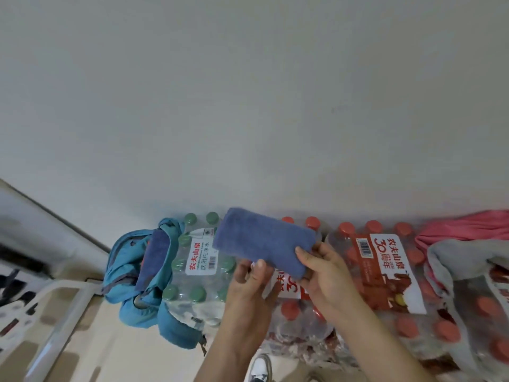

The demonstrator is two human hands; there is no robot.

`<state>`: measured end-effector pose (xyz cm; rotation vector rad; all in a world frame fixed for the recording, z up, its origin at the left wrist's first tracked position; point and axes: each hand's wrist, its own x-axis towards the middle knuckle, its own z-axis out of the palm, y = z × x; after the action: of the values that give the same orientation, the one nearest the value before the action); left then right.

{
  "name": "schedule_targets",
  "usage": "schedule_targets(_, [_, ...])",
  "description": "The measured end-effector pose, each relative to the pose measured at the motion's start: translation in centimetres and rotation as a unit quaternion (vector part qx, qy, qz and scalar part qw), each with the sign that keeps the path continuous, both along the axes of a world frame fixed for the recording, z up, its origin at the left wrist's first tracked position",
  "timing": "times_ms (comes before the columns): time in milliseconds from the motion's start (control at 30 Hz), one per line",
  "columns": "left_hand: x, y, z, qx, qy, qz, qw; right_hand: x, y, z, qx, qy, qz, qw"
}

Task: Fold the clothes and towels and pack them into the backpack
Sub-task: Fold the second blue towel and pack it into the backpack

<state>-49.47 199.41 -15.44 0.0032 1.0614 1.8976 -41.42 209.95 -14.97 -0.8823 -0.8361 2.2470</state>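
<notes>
Blue towel [264,241], folded, looks soft and light, pinched along its near edge by left hand [248,282] and right hand [325,271]; support it underneath or it likely flops open.

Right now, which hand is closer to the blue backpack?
Left. The left hand pinches the folded towel nearer the backpack, with the green-capped bottles between them. The right hand grips the towel farther to the right.
</notes>
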Motion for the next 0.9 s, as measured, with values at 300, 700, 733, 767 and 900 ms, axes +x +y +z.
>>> schedule_targets(300, [-0.8, -0.7, 2.7, -0.154, 0.178, 0.168, 0.957, -1.2, -4.4, -0.8, -0.032, -0.071, 0.076, 0.994])
schedule_targets(700, [-10.9, -14.9, 3.0, -0.427, 0.406, 0.005, 0.808, -7.2, -8.5, 0.3, 0.413, -0.228, 0.338, 0.814])
schedule_targets(733, [-11.9, -16.1, 3.0, -0.434, 0.400, 0.009, 0.807, -8.0, -8.8, 0.5, 0.433, -0.240, 0.352, 0.794])
schedule_targets(767, [-13.0, -17.0, 3.1, -0.440, 0.405, 0.016, 0.801, -8.9, -9.1, 0.6, 0.448, -0.249, 0.360, 0.779])
schedule_targets(900, [-18.5, -19.6, 3.4, -0.492, 0.486, 0.023, 0.722, -14.0, -10.3, 0.8, 0.574, -0.276, 0.358, 0.683])
